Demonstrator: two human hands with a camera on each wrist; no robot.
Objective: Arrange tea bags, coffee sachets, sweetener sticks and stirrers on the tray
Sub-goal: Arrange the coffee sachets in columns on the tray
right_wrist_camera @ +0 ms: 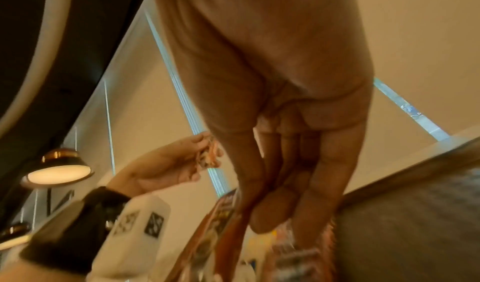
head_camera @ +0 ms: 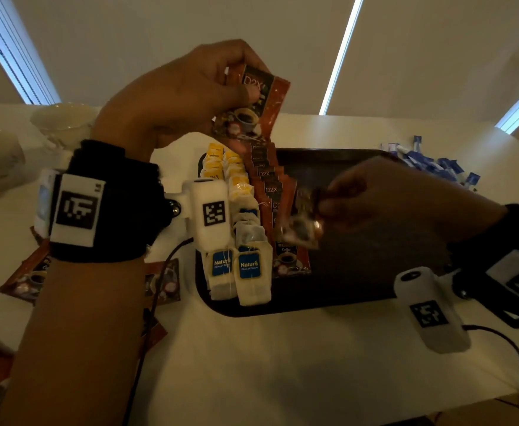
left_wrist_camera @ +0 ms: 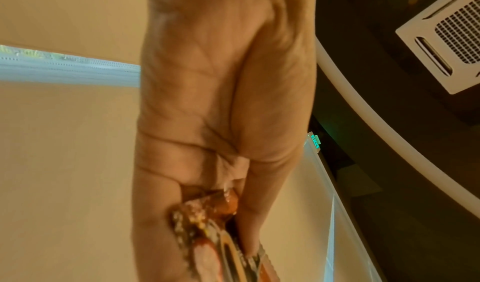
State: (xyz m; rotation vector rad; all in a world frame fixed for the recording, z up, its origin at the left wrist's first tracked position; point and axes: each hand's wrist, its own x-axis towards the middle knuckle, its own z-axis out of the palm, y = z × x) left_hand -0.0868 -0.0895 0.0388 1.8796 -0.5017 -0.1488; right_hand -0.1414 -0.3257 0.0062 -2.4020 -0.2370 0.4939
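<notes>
A dark tray (head_camera: 359, 290) lies on the white table. Two rows of tea bags (head_camera: 249, 269) fill its left side, and a row of brown coffee sachets (head_camera: 272, 192) overlaps beside them. My left hand (head_camera: 190, 87) is raised above the tray's far left and grips a small stack of coffee sachets (head_camera: 256, 99); these show again as a stack of coffee sachets (left_wrist_camera: 207, 220) between the fingers. My right hand (head_camera: 375, 204) hovers over the tray and pinches one blurred coffee sachet (head_camera: 302, 222) just above the sachet row, seen close as a coffee sachet (right_wrist_camera: 228, 224).
Blue-and-white sweetener sticks (head_camera: 430, 164) lie heaped on the table beyond the tray's right end. Loose coffee sachets (head_camera: 160, 281) rest left of the tray. White cups (head_camera: 61, 121) stand at the far left. Wrist camera cables (head_camera: 504, 342) trail over the near table.
</notes>
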